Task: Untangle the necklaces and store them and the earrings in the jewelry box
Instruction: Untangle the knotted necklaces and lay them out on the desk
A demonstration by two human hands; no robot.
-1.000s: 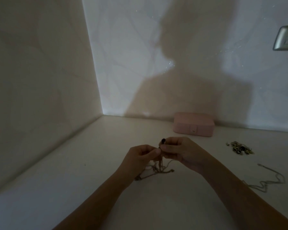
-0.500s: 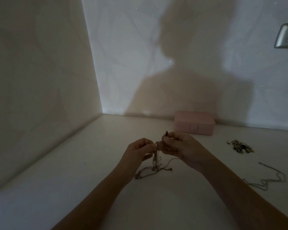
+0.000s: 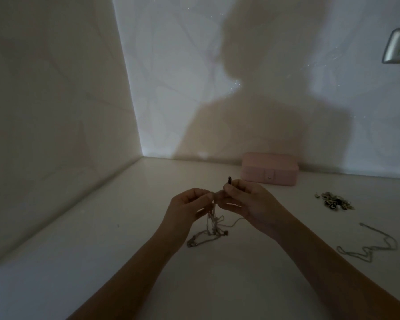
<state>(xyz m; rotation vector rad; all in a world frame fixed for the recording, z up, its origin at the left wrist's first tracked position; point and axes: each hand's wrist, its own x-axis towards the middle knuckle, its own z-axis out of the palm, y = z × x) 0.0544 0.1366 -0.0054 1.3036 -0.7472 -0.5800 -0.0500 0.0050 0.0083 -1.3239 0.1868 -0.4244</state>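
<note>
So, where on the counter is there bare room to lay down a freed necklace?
The widest bare patch of counter lies between the left wall and the left hand. Another runs from the corner to the pink box. The right side is crowded: earrings and a loose chain lie there, and the tangled necklaces hang by the right hand.

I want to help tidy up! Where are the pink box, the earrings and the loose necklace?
Pink jewelry box (image 3: 270, 169): head view, middle of its front, above the clasp.
Earrings (image 3: 334, 200): head view, middle of the pile.
Loose necklace (image 3: 376, 231): head view, its upper straight stretch.
</note>
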